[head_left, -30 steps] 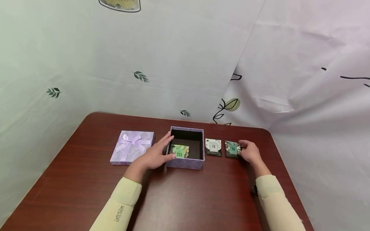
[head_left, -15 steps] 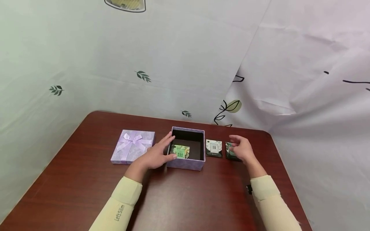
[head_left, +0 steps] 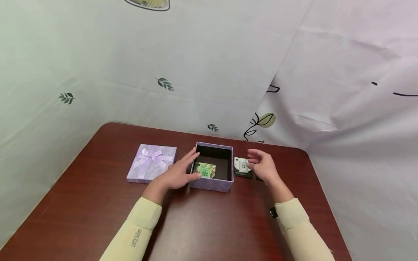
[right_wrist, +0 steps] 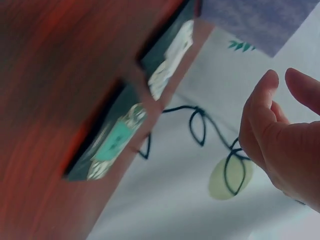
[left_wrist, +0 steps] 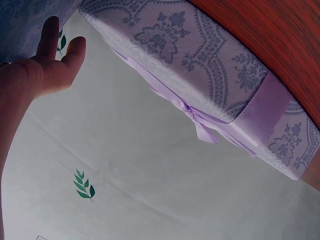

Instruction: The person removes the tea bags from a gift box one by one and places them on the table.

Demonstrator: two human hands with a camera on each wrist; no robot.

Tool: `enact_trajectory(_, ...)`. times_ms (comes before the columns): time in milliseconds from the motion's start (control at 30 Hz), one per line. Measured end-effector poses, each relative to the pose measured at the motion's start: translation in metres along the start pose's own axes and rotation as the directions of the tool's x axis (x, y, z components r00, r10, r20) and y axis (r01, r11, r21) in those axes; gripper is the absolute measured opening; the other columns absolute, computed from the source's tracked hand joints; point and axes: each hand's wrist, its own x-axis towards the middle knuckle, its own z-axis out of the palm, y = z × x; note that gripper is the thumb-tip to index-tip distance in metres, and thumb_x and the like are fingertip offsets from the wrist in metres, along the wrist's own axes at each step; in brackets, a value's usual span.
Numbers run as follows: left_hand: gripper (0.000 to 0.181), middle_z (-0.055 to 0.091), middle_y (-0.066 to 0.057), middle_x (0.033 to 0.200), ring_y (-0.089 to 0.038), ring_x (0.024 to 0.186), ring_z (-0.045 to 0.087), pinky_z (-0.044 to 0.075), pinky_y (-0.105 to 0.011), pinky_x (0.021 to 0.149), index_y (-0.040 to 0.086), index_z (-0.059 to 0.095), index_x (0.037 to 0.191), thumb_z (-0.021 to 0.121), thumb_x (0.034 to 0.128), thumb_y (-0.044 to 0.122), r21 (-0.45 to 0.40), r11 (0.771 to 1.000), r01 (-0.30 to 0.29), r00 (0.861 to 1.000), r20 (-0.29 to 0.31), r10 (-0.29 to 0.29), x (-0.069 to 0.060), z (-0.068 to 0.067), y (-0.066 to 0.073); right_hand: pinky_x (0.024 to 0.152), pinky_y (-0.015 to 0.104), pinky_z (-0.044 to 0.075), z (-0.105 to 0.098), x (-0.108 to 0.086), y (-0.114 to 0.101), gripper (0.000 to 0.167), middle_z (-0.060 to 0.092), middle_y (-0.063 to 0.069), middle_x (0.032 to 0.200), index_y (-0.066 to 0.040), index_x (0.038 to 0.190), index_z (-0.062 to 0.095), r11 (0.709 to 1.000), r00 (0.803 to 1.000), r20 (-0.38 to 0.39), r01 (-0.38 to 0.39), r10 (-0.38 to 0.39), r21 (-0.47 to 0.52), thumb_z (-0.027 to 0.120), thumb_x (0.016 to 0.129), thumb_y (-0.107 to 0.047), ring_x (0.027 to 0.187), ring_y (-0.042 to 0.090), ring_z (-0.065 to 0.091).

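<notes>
A purple box (head_left: 211,185) stands without its lid, a green-and-yellow packet (head_left: 205,170) lying in its near left part. My left hand (head_left: 176,175) rests on the box's left side, fingers spread. Right of the box lies a white-and-dark packet (head_left: 242,166), partly under my right hand (head_left: 263,167) in the head view. That hand is raised with nothing in it, fingers slightly bent. In the right wrist view the dark packet with a teal label (right_wrist: 116,142) lies beside the white-and-dark one (right_wrist: 172,59); in the head view my hand mostly hides it.
The purple lid (head_left: 151,163) with a ribbon bow lies left of the box, close to my left hand and forearm. The reddish-brown table (head_left: 209,224) ends at a pale printed sheet (head_left: 196,65) hanging behind it.
My right hand has left the dark packet with the teal label and moved left, over the white-and-dark packet. My left hand has stayed at the box. The head view has shifted slightly.
</notes>
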Motion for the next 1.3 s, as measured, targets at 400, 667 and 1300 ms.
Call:
enact_trajectory(400, 0.080, 0.009, 0.001, 0.167, -0.036, 0.145, 0.026, 0.009, -0.080, 0.101, 0.015, 0.028, 0.160, 0.069, 0.0944, 0.037, 0.001, 1.000, -0.013, 1.000, -0.005, 0.013, 0.001, 0.000, 0.001, 0.080, 0.030, 0.055, 0.019, -0.009, -0.031, 0.051, 0.063, 0.022, 0.125, 0.004, 0.134, 0.059, 0.988, 0.996, 0.061, 0.063, -0.072, 0.140, 0.071, 0.085, 0.011, 0.108, 0.036, 0.065)
enact_trajectory(667, 0.080, 0.009, 0.001, 0.167, -0.036, 0.145, 0.026, 0.008, -0.080, 0.100, 0.016, 0.028, 0.159, 0.069, 0.0942, 0.037, -0.005, 1.000, -0.009, 1.000, -0.002, 0.009, 0.000, 0.001, 0.003, 0.083, 0.035, 0.056, 0.034, -0.012, -0.039, 0.052, 0.060, 0.027, 0.128, 0.006, 0.135, 0.056, 0.986, 0.982, 0.154, 0.084, -0.106, 0.141, 0.071, 0.085, 0.012, 0.108, 0.036, 0.066)
enact_trajectory(1300, 0.078, 0.007, 0.002, 0.167, -0.036, 0.145, 0.027, 0.010, -0.080, 0.100, 0.014, 0.028, 0.159, 0.069, 0.0952, 0.034, -0.004, 1.000, 0.010, 1.000, -0.001, -0.010, 0.000, 0.001, 0.002, 0.086, 0.048, 0.051, 0.085, -0.011, -0.065, 0.049, 0.063, 0.019, 0.125, 0.003, 0.134, 0.059, 0.923, 0.943, 0.332, 0.130, -0.003, -0.361, 0.073, 0.088, -0.004, 0.111, 0.033, 0.061)
